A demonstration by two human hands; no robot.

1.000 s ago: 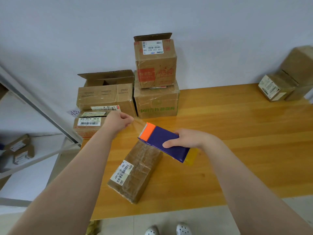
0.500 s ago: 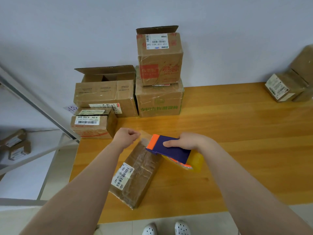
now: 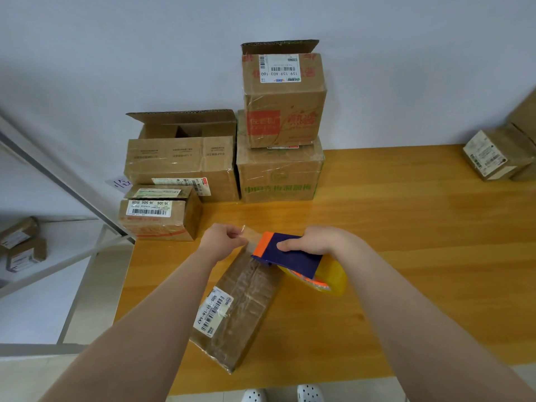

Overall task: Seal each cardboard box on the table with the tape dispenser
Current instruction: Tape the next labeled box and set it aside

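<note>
**Tape stretched over a flat box**

The left hand (image 3: pixel 222 242), arm reaching in from the lower left, pinches the clear tape (image 3: pixel 250 235) between its thumb and curled fingers. Below lies the cardboard box (image 3: pixel 240 309), flat on the table (image 3: pixel 406 227). The tape dispenser (image 3: pixel 285 253) sits over its far end. The right hand (image 3: pixel 316 242) grips it from above, fingers curled.

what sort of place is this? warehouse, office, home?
Probably a small parcel-packing corner, not certain. Labelled cardboard boxes stand stacked on a wooden table, more parcels sit on a metal shelf, and the right hand grips a tape dispenser while the left hand pinches its tape.
</note>
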